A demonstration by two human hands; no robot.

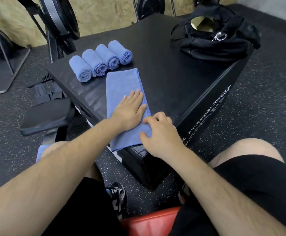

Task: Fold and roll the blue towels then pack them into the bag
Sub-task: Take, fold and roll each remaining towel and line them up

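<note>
A blue towel [121, 86] lies folded into a long strip on the black padded box [181, 82], its near end hanging over the box corner. My left hand [130, 111] presses flat on the strip's middle with straight fingers. My right hand [161, 133] rests on the strip's near right edge, fingers curled and thumb on the cloth. Several rolled blue towels [99, 62] stand side by side just beyond the strip. The black bag [215, 40] sits open at the box's far right corner.
A black bench pad [47, 114] stands left of the box. Another blue cloth [41, 150] shows beside my left knee. Gym machines [59, 19] stand at the back left. I sit on a red seat [149, 222] over speckled rubber floor.
</note>
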